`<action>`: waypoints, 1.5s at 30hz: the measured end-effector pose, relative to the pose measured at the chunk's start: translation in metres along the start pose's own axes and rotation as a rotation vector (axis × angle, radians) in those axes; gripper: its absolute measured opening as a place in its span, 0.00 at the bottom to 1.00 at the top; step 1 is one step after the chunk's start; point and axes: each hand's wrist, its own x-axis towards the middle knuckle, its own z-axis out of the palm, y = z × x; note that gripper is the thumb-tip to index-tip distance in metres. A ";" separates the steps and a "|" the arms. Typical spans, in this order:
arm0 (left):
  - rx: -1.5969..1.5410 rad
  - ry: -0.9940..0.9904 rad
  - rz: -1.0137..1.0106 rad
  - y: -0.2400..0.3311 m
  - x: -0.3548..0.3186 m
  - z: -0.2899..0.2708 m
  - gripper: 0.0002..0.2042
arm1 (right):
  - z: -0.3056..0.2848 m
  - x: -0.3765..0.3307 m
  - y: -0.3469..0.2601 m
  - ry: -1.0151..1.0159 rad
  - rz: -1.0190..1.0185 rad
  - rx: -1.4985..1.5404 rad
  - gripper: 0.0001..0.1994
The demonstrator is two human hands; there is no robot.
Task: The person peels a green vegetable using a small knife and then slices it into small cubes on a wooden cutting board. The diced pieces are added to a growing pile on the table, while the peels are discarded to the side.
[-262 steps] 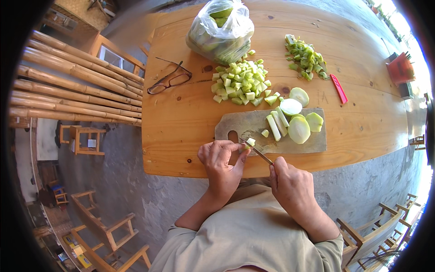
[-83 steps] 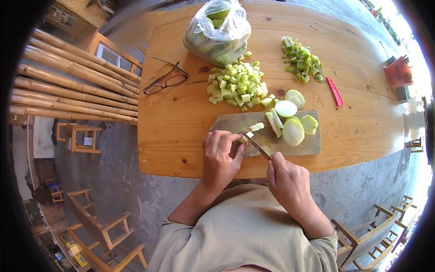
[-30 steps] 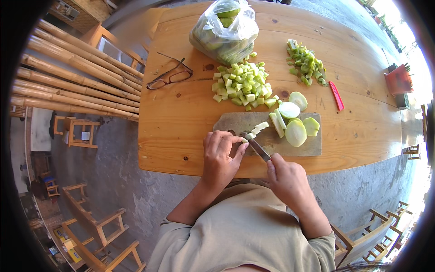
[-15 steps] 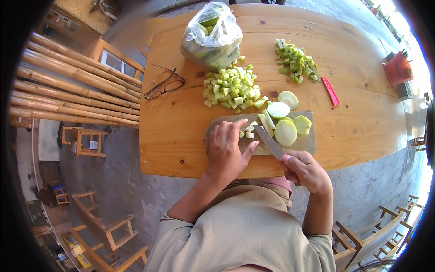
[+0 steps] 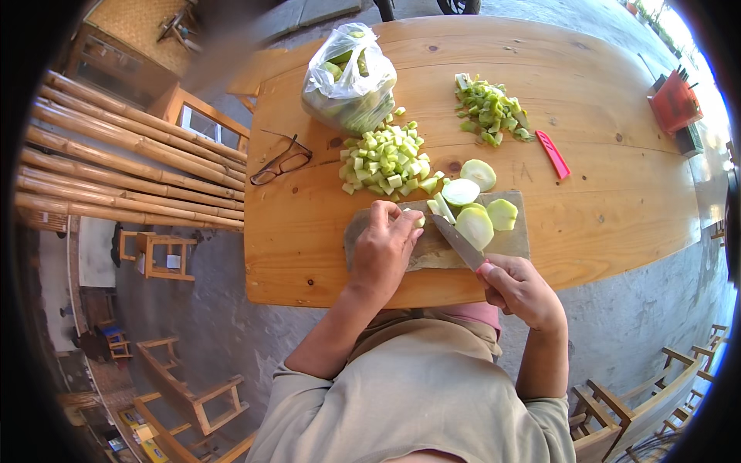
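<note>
On a stone-coloured cutting board [image 5: 511, 245] at the table's near edge, my left hand [image 5: 380, 251] is closed, gathering small pale green vegetable cubes [image 5: 418, 220] between thumb and fingers. My right hand [image 5: 525, 293] grips a knife [image 5: 461, 242] by its reddish handle, the blade slanting toward the far left, over the board. Beside the blade lie cut strips [image 5: 442, 207] and round vegetable slices [image 5: 474, 227]. Two more slices [image 5: 478, 175] lie at and beyond the board's far edge. Past the board sits a heap of diced vegetable [image 5: 384, 160].
A plastic bag of green vegetables [image 5: 349, 81] stands behind the heap. Eyeglasses [image 5: 284, 160] rest on the left. Peelings [image 5: 492, 112] and a pink-red peeler-like tool [image 5: 553, 154] lie at the right. An orange container [image 5: 675, 104] stands at the wooden table's [image 5: 610, 216] far right.
My left hand has closed its spread fingers around the loose cubes on the board. My right hand with the knife stays nearly in place. The view has shifted slightly.
</note>
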 end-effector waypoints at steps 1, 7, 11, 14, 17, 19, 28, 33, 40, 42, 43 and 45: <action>-0.007 -0.017 -0.001 0.001 0.001 -0.002 0.11 | 0.000 -0.001 0.001 0.002 -0.007 0.003 0.16; -0.026 -0.144 -0.026 -0.001 0.017 -0.010 0.10 | -0.004 -0.005 0.006 0.003 -0.044 -0.027 0.16; -0.090 -0.212 0.009 -0.008 0.029 -0.011 0.09 | -0.004 -0.010 0.006 0.021 -0.056 -0.036 0.16; -0.174 -0.198 -0.018 -0.010 0.042 -0.017 0.09 | -0.007 -0.014 0.010 0.021 -0.072 -0.025 0.15; -0.141 -0.086 0.012 -0.015 0.062 -0.022 0.10 | -0.009 -0.017 0.012 0.036 -0.103 -0.058 0.16; -0.068 -0.014 0.114 -0.023 0.078 -0.022 0.11 | -0.012 -0.020 0.010 0.026 -0.063 -0.063 0.16; 0.031 -0.007 0.181 -0.033 0.107 -0.031 0.11 | 0.000 -0.007 0.018 0.271 -0.306 -0.419 0.12; -0.287 -0.107 0.296 -0.003 0.092 -0.058 0.10 | 0.021 0.001 0.010 0.606 -0.597 -0.920 0.06; -0.308 -0.460 0.165 0.012 0.078 -0.069 0.07 | 0.036 0.003 0.005 0.644 -0.641 -1.114 0.05; -0.489 -0.493 -0.039 0.009 0.080 -0.068 0.07 | 0.035 0.003 0.005 0.642 -0.635 -1.118 0.05; -0.430 -0.395 0.021 0.005 0.081 -0.065 0.07 | 0.035 0.003 0.005 0.640 -0.634 -1.110 0.05; -0.313 -0.200 0.140 -0.009 0.089 -0.054 0.08 | 0.034 0.002 0.005 0.643 -0.627 -1.091 0.05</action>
